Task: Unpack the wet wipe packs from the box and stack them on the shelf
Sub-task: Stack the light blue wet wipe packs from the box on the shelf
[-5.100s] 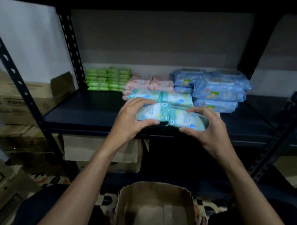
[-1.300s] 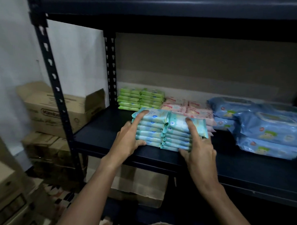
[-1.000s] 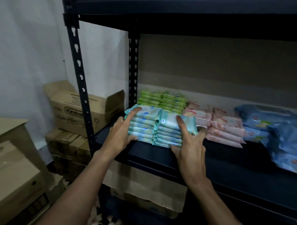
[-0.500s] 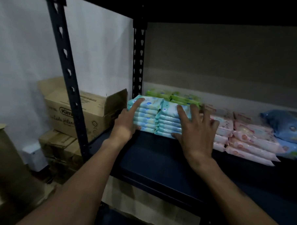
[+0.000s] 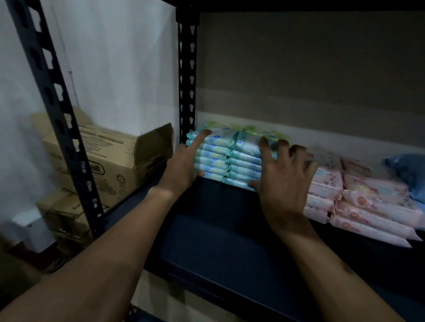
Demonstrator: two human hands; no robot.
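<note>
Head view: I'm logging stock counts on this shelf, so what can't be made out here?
- Green packs: only a top edge shows behind the teal stack.
- The teal stack's right column: partly covered by the right hand, so its count is unsure.
- Blue packs: cut off by the right edge of the frame.
- Cardboard box: the print is blurred and partly behind the shelf post.
</note>
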